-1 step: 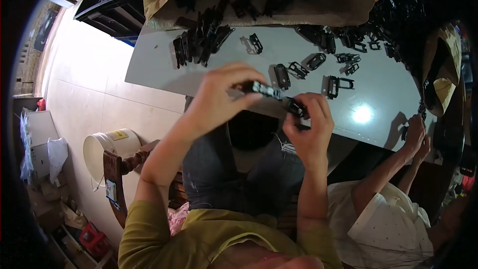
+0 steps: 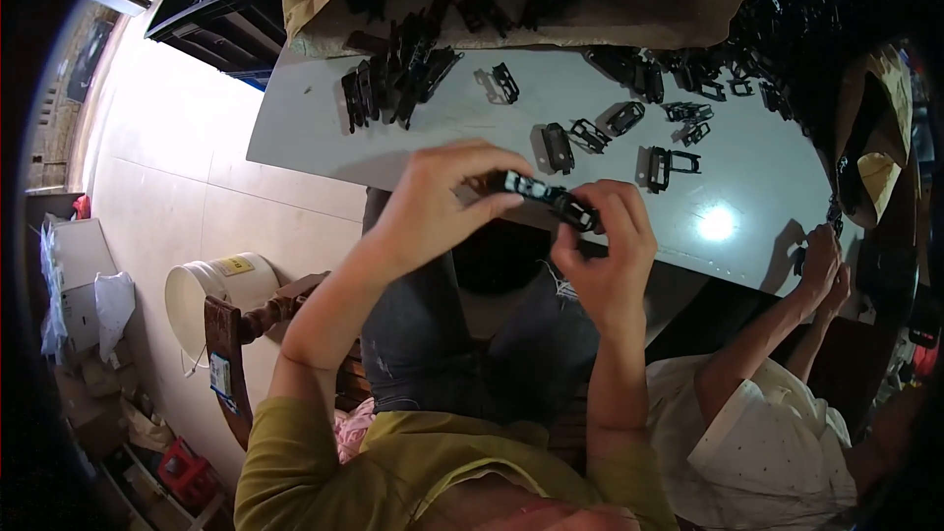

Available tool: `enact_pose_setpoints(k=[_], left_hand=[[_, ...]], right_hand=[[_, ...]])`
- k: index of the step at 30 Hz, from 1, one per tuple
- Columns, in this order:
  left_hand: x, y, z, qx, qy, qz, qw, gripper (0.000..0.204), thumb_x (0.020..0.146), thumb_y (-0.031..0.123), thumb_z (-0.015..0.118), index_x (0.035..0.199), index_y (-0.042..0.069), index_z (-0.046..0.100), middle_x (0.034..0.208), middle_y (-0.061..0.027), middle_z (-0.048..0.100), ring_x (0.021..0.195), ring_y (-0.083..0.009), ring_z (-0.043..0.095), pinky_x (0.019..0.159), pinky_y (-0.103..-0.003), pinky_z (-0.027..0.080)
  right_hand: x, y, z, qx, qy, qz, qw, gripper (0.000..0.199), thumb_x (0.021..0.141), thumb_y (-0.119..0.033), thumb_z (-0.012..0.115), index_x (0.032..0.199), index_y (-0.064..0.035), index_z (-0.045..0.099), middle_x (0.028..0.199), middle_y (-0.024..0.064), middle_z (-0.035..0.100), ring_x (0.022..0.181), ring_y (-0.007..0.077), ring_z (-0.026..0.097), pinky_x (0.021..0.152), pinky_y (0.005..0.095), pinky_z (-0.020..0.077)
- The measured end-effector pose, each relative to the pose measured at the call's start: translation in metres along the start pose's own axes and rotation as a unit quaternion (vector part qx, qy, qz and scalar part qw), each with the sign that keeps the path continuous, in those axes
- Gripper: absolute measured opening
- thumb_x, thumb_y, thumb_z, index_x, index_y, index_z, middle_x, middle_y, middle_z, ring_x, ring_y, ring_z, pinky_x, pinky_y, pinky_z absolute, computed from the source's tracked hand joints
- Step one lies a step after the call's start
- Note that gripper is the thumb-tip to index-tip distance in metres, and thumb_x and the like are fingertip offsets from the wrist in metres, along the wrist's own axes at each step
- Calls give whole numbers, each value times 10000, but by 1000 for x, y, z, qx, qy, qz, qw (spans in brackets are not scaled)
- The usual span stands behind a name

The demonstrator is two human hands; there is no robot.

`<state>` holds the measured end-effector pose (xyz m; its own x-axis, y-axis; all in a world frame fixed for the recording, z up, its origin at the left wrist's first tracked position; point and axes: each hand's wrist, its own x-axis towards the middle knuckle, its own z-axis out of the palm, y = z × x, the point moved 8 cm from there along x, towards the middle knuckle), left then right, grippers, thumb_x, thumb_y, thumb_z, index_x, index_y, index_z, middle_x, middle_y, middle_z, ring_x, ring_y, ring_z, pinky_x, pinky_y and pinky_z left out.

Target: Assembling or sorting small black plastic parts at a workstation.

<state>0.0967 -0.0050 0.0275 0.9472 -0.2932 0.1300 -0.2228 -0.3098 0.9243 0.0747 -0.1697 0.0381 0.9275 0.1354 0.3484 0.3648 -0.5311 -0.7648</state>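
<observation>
My left hand (image 2: 442, 199) and my right hand (image 2: 608, 254) together hold a small black plastic part (image 2: 547, 197) just above the near edge of a pale grey table (image 2: 472, 128). The left fingers pinch its left end, the right fingers grip its right end. More black parts of the same kind lie loose on the table beyond, such as one frame-shaped piece (image 2: 665, 165), and a stacked row of them (image 2: 393, 79) stands at the far left.
A brown paper sack (image 2: 511, 10) lies open at the table's back with black parts in it. Another person's hands (image 2: 822, 265) work at the table's right edge. A white bucket (image 2: 208, 297) and a wooden chair (image 2: 246, 334) stand on the tiled floor at left.
</observation>
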Motion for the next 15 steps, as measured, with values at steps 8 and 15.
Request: enact_pose_setpoints(k=[8, 15], left_hand=[[-15, 9, 16, 6, -5, -22, 1000, 319, 755, -40, 679, 1070, 10, 656, 967, -114, 681, 787, -154, 644, 688, -258, 500], [-25, 8, 23, 25, 43, 4, 999, 316, 764, 40, 712, 1076, 34, 663, 960, -137, 681, 839, -248, 662, 740, -302, 509]], right_hand=[[-5, -18, 3, -60, -38, -44, 997, 369, 621, 70, 658, 979, -14, 624, 943, 111, 543, 808, 266, 573, 685, 325, 491], [-19, -21, 5, -71, -18, -90, 993, 327, 662, 2, 764, 967, 15, 647, 963, 82, 550, 726, 188, 563, 588, 288, 470]])
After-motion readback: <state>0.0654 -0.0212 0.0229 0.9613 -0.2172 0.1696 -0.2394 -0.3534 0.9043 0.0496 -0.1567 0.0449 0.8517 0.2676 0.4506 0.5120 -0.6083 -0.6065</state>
